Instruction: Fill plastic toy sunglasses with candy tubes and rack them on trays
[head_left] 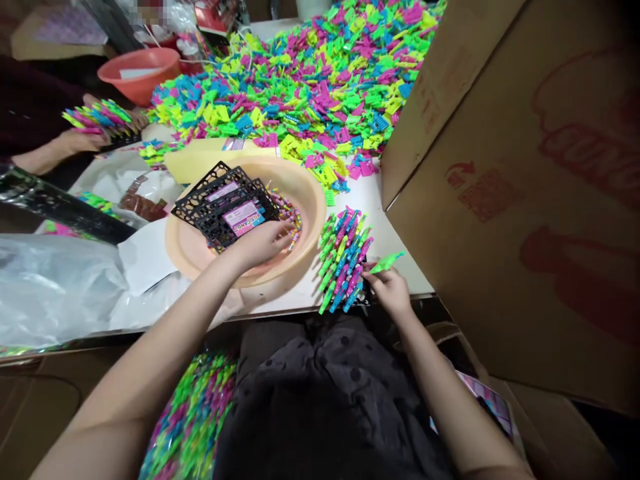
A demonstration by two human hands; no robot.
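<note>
My left hand [267, 241] reaches into a peach plastic basin [320, 200], its slightly bent fingers apart over small multicoloured candies [296, 217]. Under and beside that hand lie black lattice trays [200, 200] with a printed toy candy label [243, 219]. On the table's front edge, my right hand [393, 290] pinches a bright green plastic toy piece [385, 263]. Just left of it, rows of slim green, pink, blue and yellow plastic pieces [345, 257] stand close together in a black holder, mostly hidden beneath them.
A large heap of coloured plastic pieces [300, 80] covers the back of the table. A tall cardboard box [500, 180] walls off the right side. Clear plastic bags [60, 287] lie at left. Across the table, another person's hands [83, 139] hold similar pieces near a red basin [143, 70].
</note>
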